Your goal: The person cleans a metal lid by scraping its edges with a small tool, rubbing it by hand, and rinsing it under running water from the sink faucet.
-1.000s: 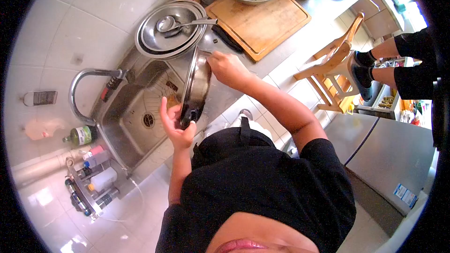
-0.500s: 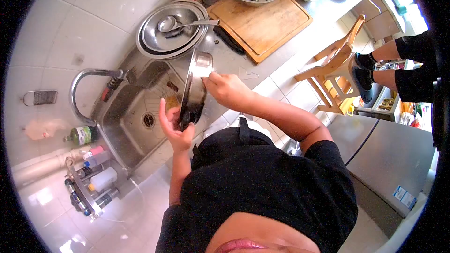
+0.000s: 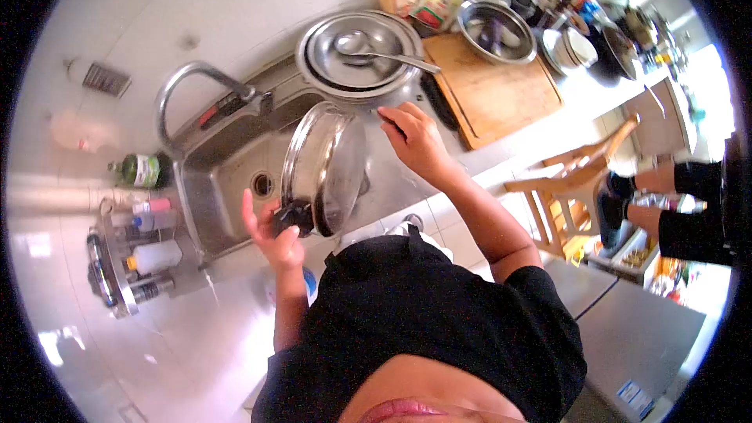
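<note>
My left hand [image 3: 280, 241] is closed on the black handle [image 3: 294, 218] of a shiny steel pan [image 3: 309, 153]. The pan is tipped up on its side, over the front edge of the sink [image 3: 223, 188]. My right hand [image 3: 419, 145] is to the right of the pan, apart from it, over the steel counter. Its fingers are bent together, with a dark patch at the fingertips; whether that is an object or shadow is unclear. Nearby, nested steel bowls [image 3: 309, 70] hold a ladle [image 3: 384, 55] behind the sink's right end.
A wooden cutting board [image 3: 497, 98] lies right of the bowls, with a steel bowl [image 3: 471, 27] at its back edge. The faucet [image 3: 164, 102] arches over the sink. Bottles stand on a rack [image 3: 117, 254] at left. Another person's legs [image 3: 654, 180] are by a wooden chair [image 3: 572, 176].
My right hand has come off the pan and moved right. The pan has turned, showing more of its broad side. The view has shifted, so the counter appears further right and lower.
</note>
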The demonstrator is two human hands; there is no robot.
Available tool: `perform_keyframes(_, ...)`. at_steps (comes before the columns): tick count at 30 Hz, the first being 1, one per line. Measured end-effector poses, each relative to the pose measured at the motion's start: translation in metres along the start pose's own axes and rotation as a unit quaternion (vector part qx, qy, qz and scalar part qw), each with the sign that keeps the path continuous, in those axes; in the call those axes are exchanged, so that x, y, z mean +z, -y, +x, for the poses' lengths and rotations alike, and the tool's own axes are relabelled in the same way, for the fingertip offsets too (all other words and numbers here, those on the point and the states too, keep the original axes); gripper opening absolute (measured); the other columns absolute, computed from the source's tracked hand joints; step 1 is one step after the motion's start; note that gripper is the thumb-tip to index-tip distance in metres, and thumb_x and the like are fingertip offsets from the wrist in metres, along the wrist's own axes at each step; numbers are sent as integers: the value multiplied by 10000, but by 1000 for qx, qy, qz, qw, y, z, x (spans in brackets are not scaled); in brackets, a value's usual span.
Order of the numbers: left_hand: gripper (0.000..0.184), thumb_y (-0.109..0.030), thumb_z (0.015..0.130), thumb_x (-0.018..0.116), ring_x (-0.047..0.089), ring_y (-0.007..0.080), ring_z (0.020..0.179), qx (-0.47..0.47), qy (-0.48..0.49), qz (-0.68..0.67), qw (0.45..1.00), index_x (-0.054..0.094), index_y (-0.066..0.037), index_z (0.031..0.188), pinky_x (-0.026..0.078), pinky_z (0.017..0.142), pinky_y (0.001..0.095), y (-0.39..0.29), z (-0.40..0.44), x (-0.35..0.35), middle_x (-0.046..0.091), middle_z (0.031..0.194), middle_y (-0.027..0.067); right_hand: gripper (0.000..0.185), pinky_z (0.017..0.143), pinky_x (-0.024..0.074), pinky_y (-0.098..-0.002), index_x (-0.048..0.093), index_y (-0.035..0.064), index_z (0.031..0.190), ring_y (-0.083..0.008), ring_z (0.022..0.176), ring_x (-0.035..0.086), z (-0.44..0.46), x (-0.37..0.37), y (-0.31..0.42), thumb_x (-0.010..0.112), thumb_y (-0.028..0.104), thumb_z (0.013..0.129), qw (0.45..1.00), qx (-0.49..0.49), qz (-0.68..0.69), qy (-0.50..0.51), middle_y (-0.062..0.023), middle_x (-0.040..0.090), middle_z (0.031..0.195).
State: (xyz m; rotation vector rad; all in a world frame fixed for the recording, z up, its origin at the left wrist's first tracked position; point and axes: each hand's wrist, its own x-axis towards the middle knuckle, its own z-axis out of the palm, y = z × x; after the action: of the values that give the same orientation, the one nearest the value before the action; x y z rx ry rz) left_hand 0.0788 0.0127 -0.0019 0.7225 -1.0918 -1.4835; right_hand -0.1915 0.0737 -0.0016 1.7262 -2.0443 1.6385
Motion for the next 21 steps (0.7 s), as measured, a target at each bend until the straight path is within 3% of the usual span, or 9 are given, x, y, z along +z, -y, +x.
perform_keyframes(3,978,36,493,481,595,225,879,29,-40,10,999,251,-81,1437,493,847,330,-27,2,-33,593,989,123,159,611,467,-370,636,-5,974,-320,687,578,21,49,2,622,32,820,995,-54,75,39,-141,583,768)
perform_keyframes(7,941,37,538,528,618,242,854,69,-120,47,989,260,-50,1435,524,812,355,-57,12,-71,621,988,122,104,619,479,-413,624,-9,894,-342,722,594,90,136,-10,603,67,826,975,-167,-10,144,-143,603,801)
perform_keyframes(8,943,53,527,527,619,240,847,76,-139,29,987,282,-66,1430,528,801,344,-55,18,-86,608,979,110,102,694,492,-434,612,-6,879,-359,805,598,109,156,-12,592,79,827,967,-155,-35,201,-150,616,872)
perform_keyframes(11,946,74,513,525,619,238,849,66,-173,67,980,324,-105,1420,532,776,333,-67,34,-120,592,980,97,104,785,486,-435,612,1,896,-366,888,589,138,249,-52,588,73,824,950,-225,-26,213,-161,619,933)
perform_keyframes(12,941,103,511,516,611,230,844,44,-193,100,975,357,-137,1407,532,750,324,-73,41,-129,581,968,85,120,839,471,-439,610,0,909,-368,948,577,142,269,-53,568,85,836,939,-289,-5,186,-165,622,955)
perform_keyframes(15,920,136,529,487,600,214,830,25,-207,127,970,370,-141,1399,530,733,311,-71,72,-153,576,969,83,129,815,479,-446,604,-10,884,-375,944,581,134,301,-64,545,99,848,916,-241,-225,231,-164,614,996)
perform_keyframes(18,883,140,565,499,577,164,813,11,-191,139,972,383,-157,1389,501,714,271,-69,100,-172,560,962,74,125,802,483,-456,597,-10,847,-384,942,582,124,303,-65,528,94,853,900,-29,-202,385,-170,593,1064)
perform_keyframes(21,855,112,587,520,561,138,807,-2,-189,128,974,384,-157,1386,475,704,247,-56,128,-179,551,985,76,94,791,484,-465,591,2,813,-384,928,588,110,310,-86,536,75,833,913,-9,-181,366,-176,573,1119)
